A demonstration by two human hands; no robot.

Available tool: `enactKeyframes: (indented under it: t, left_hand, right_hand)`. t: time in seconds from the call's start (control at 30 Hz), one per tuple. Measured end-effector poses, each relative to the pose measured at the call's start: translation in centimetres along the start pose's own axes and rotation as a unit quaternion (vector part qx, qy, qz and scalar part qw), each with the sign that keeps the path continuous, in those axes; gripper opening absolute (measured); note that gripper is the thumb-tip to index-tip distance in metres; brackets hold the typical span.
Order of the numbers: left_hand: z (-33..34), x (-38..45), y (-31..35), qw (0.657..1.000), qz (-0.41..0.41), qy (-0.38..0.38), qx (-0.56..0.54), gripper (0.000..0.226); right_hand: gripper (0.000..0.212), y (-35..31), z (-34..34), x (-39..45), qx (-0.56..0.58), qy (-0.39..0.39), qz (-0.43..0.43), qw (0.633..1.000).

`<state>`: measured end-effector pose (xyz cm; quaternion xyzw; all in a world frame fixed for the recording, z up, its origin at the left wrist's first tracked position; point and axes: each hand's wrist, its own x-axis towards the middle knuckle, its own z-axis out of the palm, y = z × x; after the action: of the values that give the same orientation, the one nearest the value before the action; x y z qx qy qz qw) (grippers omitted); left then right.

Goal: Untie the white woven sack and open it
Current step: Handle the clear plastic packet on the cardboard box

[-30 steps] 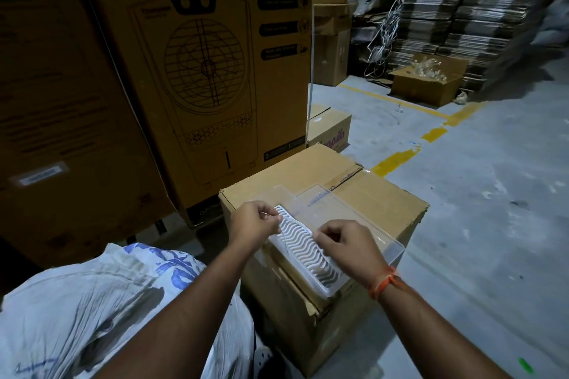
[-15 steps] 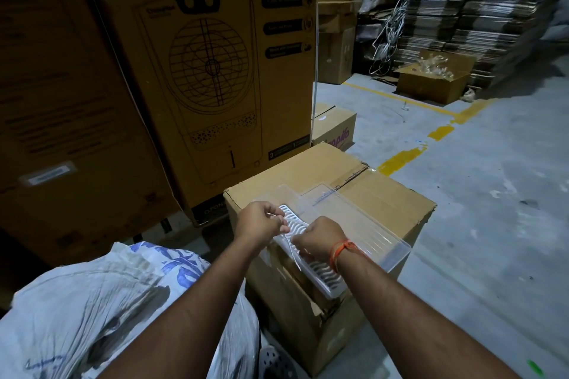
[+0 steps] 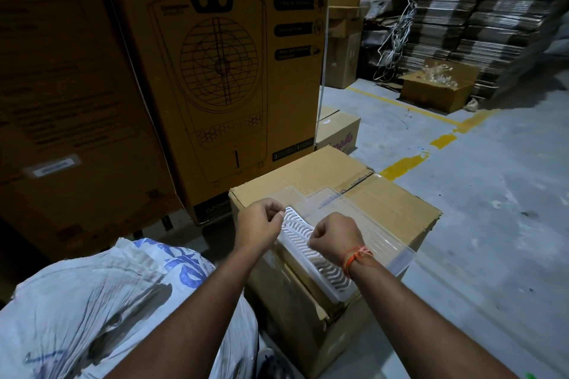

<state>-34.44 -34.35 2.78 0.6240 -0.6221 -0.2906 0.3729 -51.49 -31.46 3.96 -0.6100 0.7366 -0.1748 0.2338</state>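
Note:
The white woven sack [image 3: 101, 304] with blue print bulges at the lower left, beside my left forearm; neither hand touches it. Both hands are over a brown carton [image 3: 388, 209]. On the carton lie a clear plastic cover [image 3: 378, 237] and a white slatted plastic grille [image 3: 311, 252]. My left hand [image 3: 258, 224] is closed, pinching the grille's far left corner. My right hand [image 3: 335, 237] is a fist on the grille's middle, an orange thread on its wrist. What the fingers of either hand pinch is hidden.
Tall printed appliance cartons [image 3: 221, 71] stand close behind the sack and the carton. A smaller box [image 3: 338, 132] sits behind the carton. Grey concrete floor [image 3: 492, 194] with yellow lines stretches right. An open box [image 3: 437, 89] and stacked flat cardboard [image 3: 480, 18] fill the far right.
My right hand has slid left along the grille, closer to my left hand, and curled into a fist. The left hand has stayed at the grille's corner.

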Motion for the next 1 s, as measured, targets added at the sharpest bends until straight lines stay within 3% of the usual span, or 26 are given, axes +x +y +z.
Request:
enactKeyframes:
  t: [0.07, 0.17, 0.3, 0.4, 0.47, 0.57, 0.63, 0.83, 1.0]
  left_hand:
    - [-0.6, 0.1, 0.1, 0.999, 0.024, 0.003, 0.044, 0.011]
    - [-1.3, 0.6, -0.1, 0.994, 0.047, 0.003, 0.100, 0.014]
    - [-2.1, 1.4, -0.2, 0.980, 0.077, -0.025, 0.183, 0.015]
    - [-2.3, 2.3, 0.4, 0.970, 0.101, -0.047, 0.217, 0.021]
    - [-2.0, 3.3, 1.4, 0.964, 0.128, -0.065, 0.223, 0.026]
    - [-0.6, 5.4, 3.8, 0.965, 0.151, -0.094, 0.192, 0.032]
    - [1.0, 7.3, 5.5, 0.965, 0.155, -0.113, 0.179, 0.033]
    - [6.4, 13.1, 7.7, 0.929, 0.112, -0.216, 0.278, 0.036]
    - [10.4, 16.6, 7.1, 0.859, 0.052, -0.362, 0.358, 0.047]
  right_hand:
    - [0.014, -0.1, 0.2, -0.1, -0.051, 0.014, -0.016, 0.998]
    - [0.012, -0.1, 1.3, -0.4, -0.104, -0.025, -0.046, 0.993]
    - [0.013, 0.2, 1.8, -0.4, -0.078, -0.082, -0.072, 0.991]
    - [0.012, 0.4, 0.2, -1.1, -0.012, -0.049, -0.079, 0.996]
    - [0.012, 1.3, -1.6, -2.0, 0.060, 0.023, -0.074, 0.995]
    - [0.011, 4.5, -3.7, -2.6, 0.139, 0.150, -0.005, 0.979]
    - [0.008, 7.8, -3.7, -2.1, 0.156, 0.189, 0.054, 0.968]
    - [0.010, 14.8, -1.8, -1.2, 0.220, 0.205, 0.250, 0.920]
    - [0.020, 17.1, 0.1, -0.4, 0.364, 0.147, 0.231, 0.890]
